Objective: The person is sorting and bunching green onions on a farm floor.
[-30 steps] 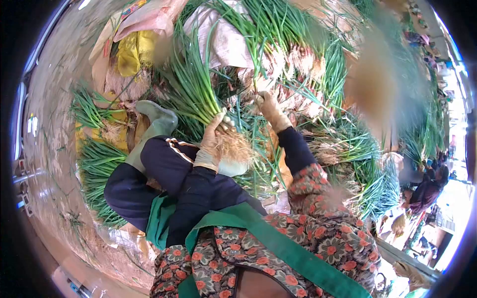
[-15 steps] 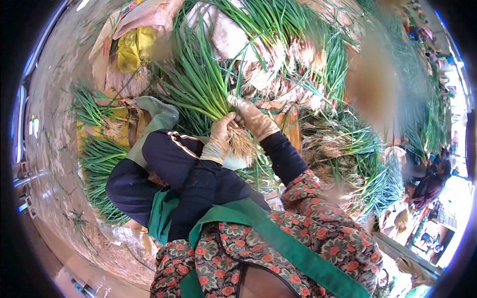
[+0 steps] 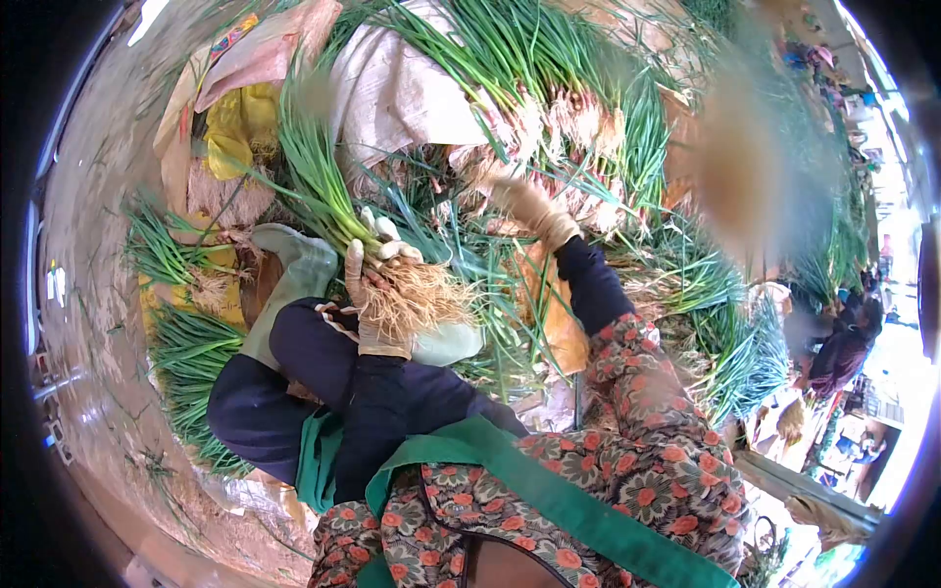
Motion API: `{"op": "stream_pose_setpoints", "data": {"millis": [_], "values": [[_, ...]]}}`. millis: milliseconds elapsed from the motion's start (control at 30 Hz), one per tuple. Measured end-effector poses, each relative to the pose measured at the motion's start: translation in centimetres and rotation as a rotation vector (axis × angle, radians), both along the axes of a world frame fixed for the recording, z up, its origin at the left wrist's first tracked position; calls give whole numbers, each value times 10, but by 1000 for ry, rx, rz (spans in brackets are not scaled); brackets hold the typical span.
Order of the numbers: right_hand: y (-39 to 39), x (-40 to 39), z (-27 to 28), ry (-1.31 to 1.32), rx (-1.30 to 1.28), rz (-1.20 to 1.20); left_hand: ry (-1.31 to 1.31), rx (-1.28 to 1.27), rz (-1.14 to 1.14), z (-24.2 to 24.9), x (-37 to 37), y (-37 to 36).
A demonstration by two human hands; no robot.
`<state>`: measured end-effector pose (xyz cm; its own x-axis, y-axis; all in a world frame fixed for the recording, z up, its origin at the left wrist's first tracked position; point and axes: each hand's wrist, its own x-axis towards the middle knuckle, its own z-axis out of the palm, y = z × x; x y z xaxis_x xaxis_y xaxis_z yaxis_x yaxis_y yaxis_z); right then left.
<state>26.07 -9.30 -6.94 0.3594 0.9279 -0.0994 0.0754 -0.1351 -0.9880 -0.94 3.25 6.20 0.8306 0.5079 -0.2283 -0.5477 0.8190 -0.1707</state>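
Note:
My left hand [image 3: 380,294], in a pale glove, is closed around a bunch of green onions [image 3: 328,191] just above its roots. The leaves point up and left, and the tan roots spread over the glove toward the right. Over at the pile of green onions [image 3: 588,118], my gloved right hand [image 3: 529,208] reaches in close to the pale bulbs. Its fingers are smeared by motion, so I cannot make out whether they grip anything.
A white sack [image 3: 397,93] lies beside the pile, with a yellow bag [image 3: 230,127] to its left. More green onions [image 3: 191,358] lie by my boot [image 3: 294,265]. Loose bundles [image 3: 711,284] spread to the right, and another person [image 3: 848,338] is farther off there.
My right hand has left the bunch and moved right and up to the pile. My left hand has shifted left, keeping the bunch, whose leaves now gather more narrowly.

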Motion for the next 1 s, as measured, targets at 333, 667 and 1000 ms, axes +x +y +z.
{"op": "stream_pose_setpoints", "data": {"millis": [333, 667, 1000], "values": [[34, 99, 35, -685, -135, -866, 290, 44, -208, -35, 16, -8], [112, 81, 60, -1225, -635, -373, 266, 151, -246, -45, 21, -10], [17, -85, 70, -156, -292, -21, 653, 300, -335, -77, 26, -15]]}}
